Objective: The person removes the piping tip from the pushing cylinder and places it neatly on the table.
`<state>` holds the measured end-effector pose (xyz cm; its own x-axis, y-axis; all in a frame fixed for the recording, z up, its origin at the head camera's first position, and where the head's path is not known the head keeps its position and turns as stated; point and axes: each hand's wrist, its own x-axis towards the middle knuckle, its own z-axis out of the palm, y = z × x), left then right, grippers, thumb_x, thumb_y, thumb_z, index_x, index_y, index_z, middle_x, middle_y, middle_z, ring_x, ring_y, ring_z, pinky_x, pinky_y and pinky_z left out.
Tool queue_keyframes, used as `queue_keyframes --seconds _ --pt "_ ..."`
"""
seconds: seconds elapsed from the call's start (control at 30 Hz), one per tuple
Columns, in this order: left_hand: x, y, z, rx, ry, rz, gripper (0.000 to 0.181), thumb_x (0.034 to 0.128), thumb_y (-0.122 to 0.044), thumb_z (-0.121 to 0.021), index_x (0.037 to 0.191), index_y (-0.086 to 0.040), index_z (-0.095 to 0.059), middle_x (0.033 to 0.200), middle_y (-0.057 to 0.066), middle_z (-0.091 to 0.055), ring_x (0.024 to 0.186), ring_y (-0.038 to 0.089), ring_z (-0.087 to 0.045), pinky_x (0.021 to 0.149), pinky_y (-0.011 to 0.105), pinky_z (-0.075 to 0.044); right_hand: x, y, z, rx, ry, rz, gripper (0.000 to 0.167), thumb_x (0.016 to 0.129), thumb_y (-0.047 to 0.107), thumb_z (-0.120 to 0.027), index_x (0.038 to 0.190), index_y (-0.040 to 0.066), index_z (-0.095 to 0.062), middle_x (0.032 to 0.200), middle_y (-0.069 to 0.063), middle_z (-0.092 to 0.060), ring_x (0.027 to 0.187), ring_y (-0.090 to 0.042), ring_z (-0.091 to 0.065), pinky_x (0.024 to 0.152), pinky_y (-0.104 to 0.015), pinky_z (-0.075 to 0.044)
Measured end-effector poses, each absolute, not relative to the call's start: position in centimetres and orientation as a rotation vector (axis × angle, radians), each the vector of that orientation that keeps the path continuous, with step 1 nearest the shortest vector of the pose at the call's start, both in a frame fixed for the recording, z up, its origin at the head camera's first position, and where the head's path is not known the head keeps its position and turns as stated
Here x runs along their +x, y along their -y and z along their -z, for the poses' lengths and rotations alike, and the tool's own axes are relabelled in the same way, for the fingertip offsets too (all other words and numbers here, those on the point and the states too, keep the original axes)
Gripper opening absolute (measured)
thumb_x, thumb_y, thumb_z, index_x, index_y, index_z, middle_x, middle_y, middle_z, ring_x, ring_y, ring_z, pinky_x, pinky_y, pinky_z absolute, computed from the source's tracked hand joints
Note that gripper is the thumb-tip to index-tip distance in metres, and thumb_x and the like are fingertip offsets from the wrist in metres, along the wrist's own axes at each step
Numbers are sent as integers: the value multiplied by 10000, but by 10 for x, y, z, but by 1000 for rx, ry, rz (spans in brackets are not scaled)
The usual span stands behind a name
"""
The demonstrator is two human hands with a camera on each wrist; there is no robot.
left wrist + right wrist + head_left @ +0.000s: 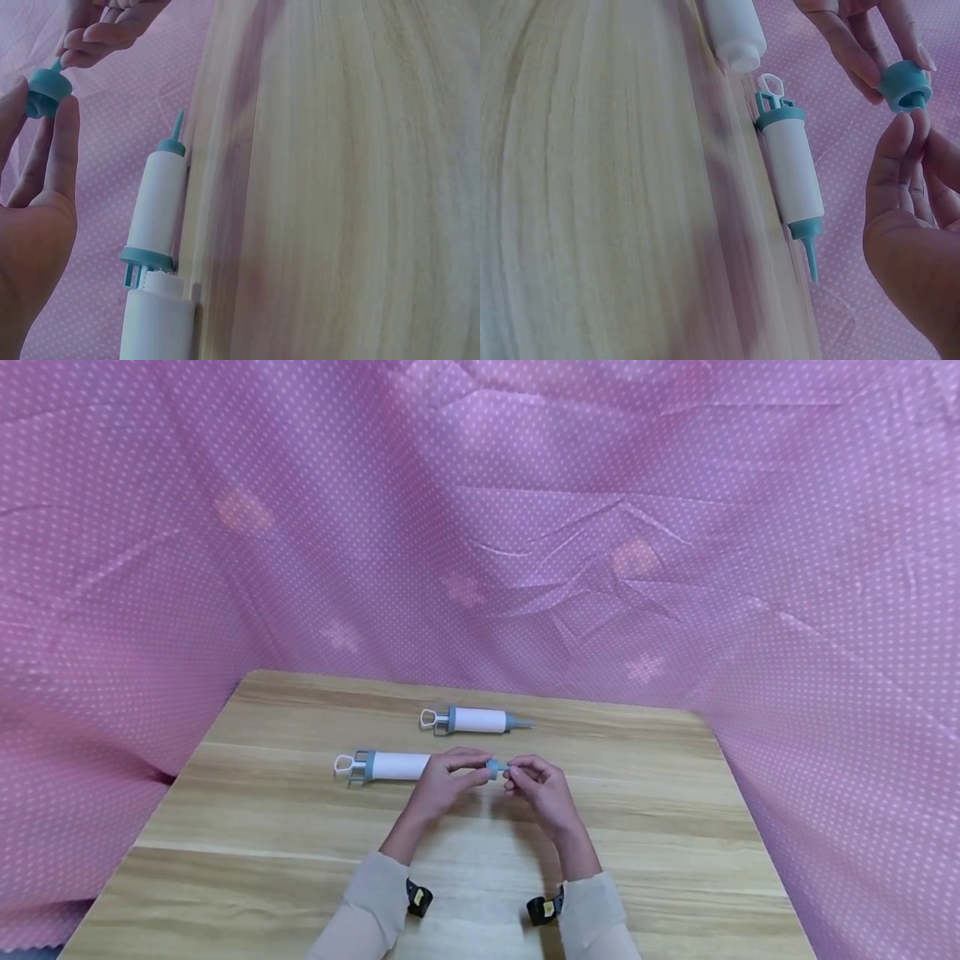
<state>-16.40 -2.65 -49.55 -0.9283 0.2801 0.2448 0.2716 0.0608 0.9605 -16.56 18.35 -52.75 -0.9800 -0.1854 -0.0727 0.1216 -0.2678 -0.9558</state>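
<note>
My left hand point(441, 789) pinches a teal screw cap point(49, 91) between thumb and fingers, held above the table. On the other side, my right hand point(546, 792) pinches a thin teal nozzle point(503, 767) at the cap's front; whether the two are one piece cannot be told. A hollow shows in the cap point(904, 85) in the right wrist view. Behind and left of my left hand lies a white syringe-like tube point(397, 766) with a teal collar and white pull handle. Its bare threaded neck point(745, 58) shows in the right wrist view.
A second white syringe-like tube point(480, 720), with its teal nozzle attached, lies farther back on the wooden table point(660, 827). Pink dotted cloth point(480, 527) hangs behind and at both sides of the table.
</note>
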Motion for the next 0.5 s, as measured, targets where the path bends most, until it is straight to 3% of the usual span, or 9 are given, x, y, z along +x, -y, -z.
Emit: queue_keyframes --seconds 0.2,0.5 --pt "-163 24 494 593 -2288 -2069 267 890 -17 -764 1148 43 -729 1180 173 -699 1137 310 -634 967 316 -518 -166 -182 527 -70 -1742 2386 124 1005 -9 -592 1087 -100 -616 910 -76 -696 788 -145 -661 754 -268 -583" --pt "-160 23 491 554 -2280 -2047 292 892 -32 -767 1173 28 -718 1206 201 -684 1142 326 -628 992 432 -518 -162 -180 527 -81 -1713 2404 83 998 -41 -581 1047 -62 -646 897 -74 -691 789 -141 -660 757 -259 -582"
